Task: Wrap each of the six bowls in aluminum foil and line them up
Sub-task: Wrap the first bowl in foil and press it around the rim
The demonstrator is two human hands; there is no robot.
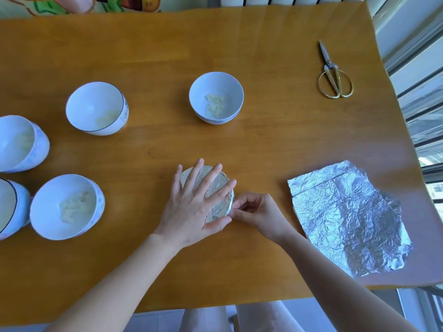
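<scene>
The foil-covered bowl (pixel 219 208) sits near the front middle of the wooden table (pixel 263 56). Your left hand (pixel 191 204) lies flat on its top, fingers straight and spread wide. Your right hand (pixel 259 212) has its fingers curled, pinching the foil at the bowl's right rim. Just right of that lies a crumpled foil sheet (pixel 347 216). One uncovered white bowl (pixel 216 98) stands farther back, four more uncovered bowls (pixel 67 207) stand to your left, and gold-handled scissors (pixel 334 75) lie at the far right.
</scene>
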